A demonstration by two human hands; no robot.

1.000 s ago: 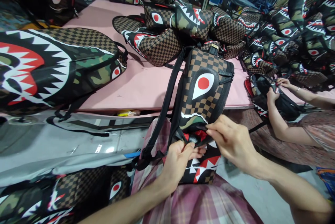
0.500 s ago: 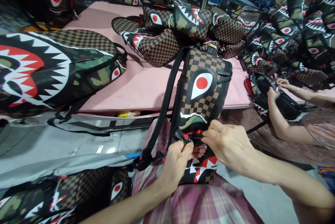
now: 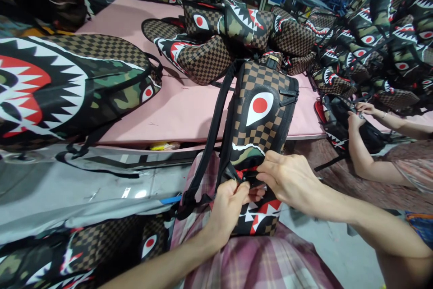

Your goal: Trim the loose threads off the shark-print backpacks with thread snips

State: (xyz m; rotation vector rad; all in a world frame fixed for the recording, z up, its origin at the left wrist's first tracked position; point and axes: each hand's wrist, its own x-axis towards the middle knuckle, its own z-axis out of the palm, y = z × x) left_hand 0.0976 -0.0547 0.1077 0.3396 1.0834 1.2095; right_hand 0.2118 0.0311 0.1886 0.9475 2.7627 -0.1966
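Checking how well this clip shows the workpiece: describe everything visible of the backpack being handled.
The backpack leans on the pink table's edge, top end away. It looks like coated fabric, brown-black checked, with a white-and-red eye, camouflage patch, shark teeth, black strap and zip pulls. The left hand and right hand pinch its red-lined opening.

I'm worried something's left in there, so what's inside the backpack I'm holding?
A strip of red fabric shows in the opening of the backpack, between your left hand and right hand. Your hands and the black edge hide whatever lies deeper inside.
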